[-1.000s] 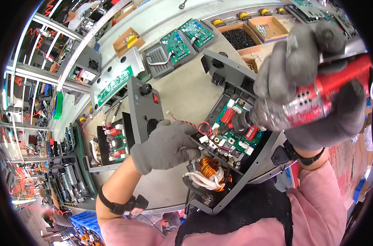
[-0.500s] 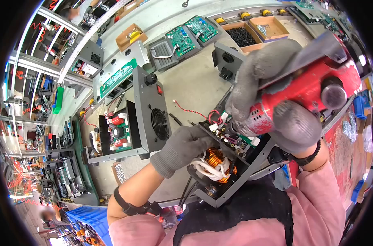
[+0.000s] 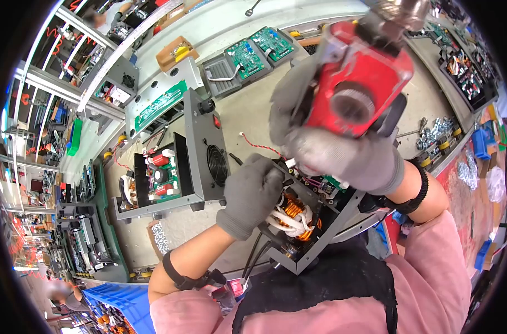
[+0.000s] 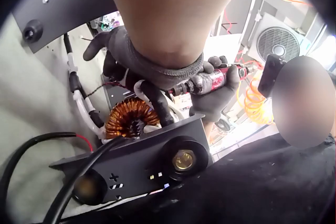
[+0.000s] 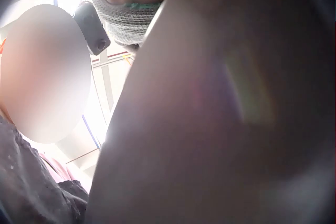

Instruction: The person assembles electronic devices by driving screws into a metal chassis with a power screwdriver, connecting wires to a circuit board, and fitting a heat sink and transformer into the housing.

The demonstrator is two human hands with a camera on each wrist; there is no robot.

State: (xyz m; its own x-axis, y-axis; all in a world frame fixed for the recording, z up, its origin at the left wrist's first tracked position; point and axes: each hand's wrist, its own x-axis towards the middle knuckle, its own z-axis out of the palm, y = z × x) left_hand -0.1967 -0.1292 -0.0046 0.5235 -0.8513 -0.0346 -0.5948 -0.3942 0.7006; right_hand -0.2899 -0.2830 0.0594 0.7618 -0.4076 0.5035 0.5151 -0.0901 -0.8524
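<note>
My gloved right hand [image 3: 348,158] grips a red power screwdriver [image 3: 356,83], its rear end towards the head camera. In the left wrist view the screwdriver [image 4: 210,82] points its nose into the grey metal housing [image 4: 136,161]. Beneath it in the head view, the green circuit board [image 3: 334,182] is mostly hidden. My gloved left hand [image 3: 250,195] has its fingers curled at the housing's inner wall, close beside a copper-wound coil [image 3: 295,209] with white-sleeved leads. The left fingertips are partly hidden. The right wrist view shows mostly a dark blurred surface.
A second housing [image 3: 209,161] with a fan grille stands left on the bench. Behind are circuit boards [image 3: 245,58] in grey trays and a cardboard box [image 3: 177,53]. Loose screws [image 3: 434,133] lie at the right edge. Black cables [image 3: 252,253] hang by the housing's front.
The screwdriver has swung from a slant on the right to nearly upright over the board, the right hand turning with it. The left hand has shifted right, staying at the inner wall.
</note>
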